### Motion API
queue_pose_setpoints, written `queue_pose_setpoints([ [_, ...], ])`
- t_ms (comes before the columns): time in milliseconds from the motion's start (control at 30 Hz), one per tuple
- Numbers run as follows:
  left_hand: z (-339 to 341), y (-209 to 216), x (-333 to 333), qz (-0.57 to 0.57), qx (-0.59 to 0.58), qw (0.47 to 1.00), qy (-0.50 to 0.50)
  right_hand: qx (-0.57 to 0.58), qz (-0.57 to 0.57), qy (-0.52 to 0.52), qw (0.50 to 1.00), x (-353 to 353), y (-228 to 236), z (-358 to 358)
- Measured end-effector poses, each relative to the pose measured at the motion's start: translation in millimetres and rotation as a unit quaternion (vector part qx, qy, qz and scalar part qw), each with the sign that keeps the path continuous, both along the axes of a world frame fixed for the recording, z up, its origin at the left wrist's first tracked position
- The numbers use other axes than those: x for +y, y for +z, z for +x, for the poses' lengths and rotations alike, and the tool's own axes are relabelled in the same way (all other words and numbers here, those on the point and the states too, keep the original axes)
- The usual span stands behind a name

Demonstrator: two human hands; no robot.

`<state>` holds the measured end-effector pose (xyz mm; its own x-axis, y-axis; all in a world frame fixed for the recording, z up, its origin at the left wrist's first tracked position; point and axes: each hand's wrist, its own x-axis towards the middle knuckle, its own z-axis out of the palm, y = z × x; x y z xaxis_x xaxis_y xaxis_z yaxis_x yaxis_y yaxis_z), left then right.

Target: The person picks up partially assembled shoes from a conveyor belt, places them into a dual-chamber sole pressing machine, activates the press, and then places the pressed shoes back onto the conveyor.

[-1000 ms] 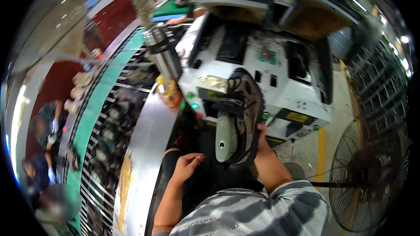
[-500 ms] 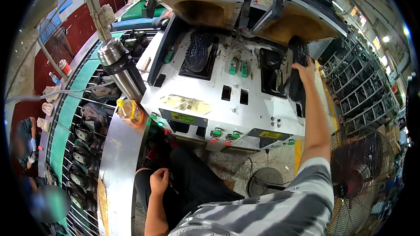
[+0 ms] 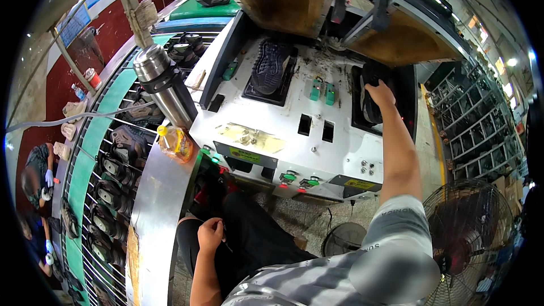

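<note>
My right hand (image 3: 382, 94) grips a dark shoe (image 3: 371, 104) over the right-hand recess of the white press machine (image 3: 249, 118). The shoe lies in or just above that black recess, partly hidden by my fingers. A second dark shoe (image 3: 268, 69), sole upward, lies in the left recess under a raised lid (image 3: 283, 3). Another raised lid (image 3: 405, 34) stands over the right recess. My left hand (image 3: 211, 234) rests near my thigh, its fingers curled closed, with nothing visible in them.
A steel thermos (image 3: 164, 88) and an orange drink bottle (image 3: 174, 144) stand left of the machine. Beyond them, a roller conveyor (image 3: 93, 147) carries several shoes. A fan (image 3: 467, 232) stands at right, near metal racks (image 3: 470, 119). Other people (image 3: 38, 175) work at far left.
My right hand has brought the dark shoe leftward and down, from standing tilted beside the right recess to lying over it. The whole view has shifted slightly. My left hand stays by my thigh.
</note>
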<state>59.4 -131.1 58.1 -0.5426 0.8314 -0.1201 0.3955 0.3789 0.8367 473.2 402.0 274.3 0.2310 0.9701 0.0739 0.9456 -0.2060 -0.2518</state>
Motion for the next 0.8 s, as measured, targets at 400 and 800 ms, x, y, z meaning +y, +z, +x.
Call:
queue_pose_setpoints([
  [400,151,6,137,0.030,-0.057,0.930,-0.361,0.282,0.388,-0.037,0.877,-280,-156,129],
  [800,137,6,186,0.053,-0.070,0.952,-0.295,0.839,0.082,-0.172,0.510,-358,-262,141],
])
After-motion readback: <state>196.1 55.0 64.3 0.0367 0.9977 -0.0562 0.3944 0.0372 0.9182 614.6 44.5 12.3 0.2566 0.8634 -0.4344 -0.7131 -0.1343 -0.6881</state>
